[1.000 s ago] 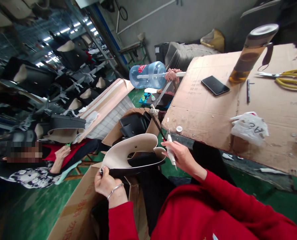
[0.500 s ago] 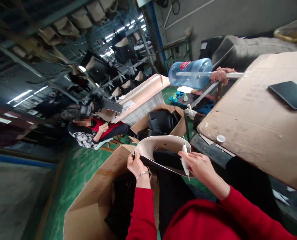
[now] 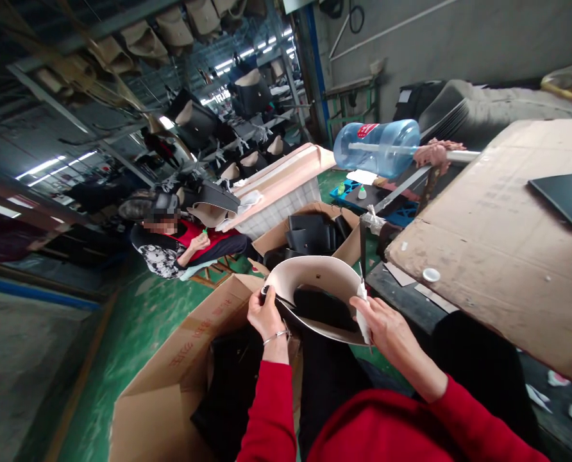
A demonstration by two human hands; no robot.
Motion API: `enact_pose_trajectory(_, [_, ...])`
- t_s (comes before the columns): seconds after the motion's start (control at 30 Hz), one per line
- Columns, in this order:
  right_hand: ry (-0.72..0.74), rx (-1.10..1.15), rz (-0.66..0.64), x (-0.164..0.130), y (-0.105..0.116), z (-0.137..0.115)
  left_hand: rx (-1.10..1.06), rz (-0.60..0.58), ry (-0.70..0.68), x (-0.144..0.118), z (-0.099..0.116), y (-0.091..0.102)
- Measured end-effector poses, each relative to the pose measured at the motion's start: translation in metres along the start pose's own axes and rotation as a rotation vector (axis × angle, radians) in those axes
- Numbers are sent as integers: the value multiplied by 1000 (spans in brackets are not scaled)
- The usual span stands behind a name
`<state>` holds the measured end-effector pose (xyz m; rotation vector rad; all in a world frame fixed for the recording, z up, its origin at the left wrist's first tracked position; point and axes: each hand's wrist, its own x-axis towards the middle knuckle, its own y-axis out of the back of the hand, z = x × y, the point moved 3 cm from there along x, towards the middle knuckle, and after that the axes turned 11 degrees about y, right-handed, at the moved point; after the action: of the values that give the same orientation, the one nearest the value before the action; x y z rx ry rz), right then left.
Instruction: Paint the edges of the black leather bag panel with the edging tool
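A bag (image 3: 310, 273), black outside with a beige lining, is held open over my lap. My left hand (image 3: 265, 313) pinches its left rim, thumb on top. At the opposite side, my right hand (image 3: 382, 324) grips a thin rod-like tool wrapped in white material (image 3: 363, 311), its narrow ends sticking out above and below. This tool lies against the bag's right edge; whether my fingers also touch the bag I cannot tell. A small metal fitting (image 3: 318, 276) shows on the lining.
An open cardboard box (image 3: 146, 391) with black pieces stands at my left, another box (image 3: 271, 239) ahead. To the right is a cardboard-topped table (image 3: 483, 224) with a dark flat object (image 3: 565, 199) and a white cap (image 3: 431, 274). Beyond sits a co-worker (image 3: 161, 250), near a water jug (image 3: 377, 146).
The view has shifted slightly, moving the surroundings a little down and right. The bag's opening looks rounder and wider. Both hands keep their hold, the white-wrapped tool staying at the right edge.
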<state>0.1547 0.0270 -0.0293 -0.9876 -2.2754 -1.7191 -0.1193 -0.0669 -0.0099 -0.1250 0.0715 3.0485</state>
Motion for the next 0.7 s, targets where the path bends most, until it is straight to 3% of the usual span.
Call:
enact_pose_trajectory(0.27, [0,209,44,-4,2,1,43,-19,-21,-2,3,6])
enact_pose_trajectory(0.4, [-56,389,213,-5,13,2,67,-42,-22,-6,12,13])
enact_pose_trajectory(0.57, [-178,609,463,-2,57,4,93,-110,12,-27,34,36])
enact_pose_trajectory(0.7, [-188,676,396,1,103,9,62,-178,149,-63,60,69])
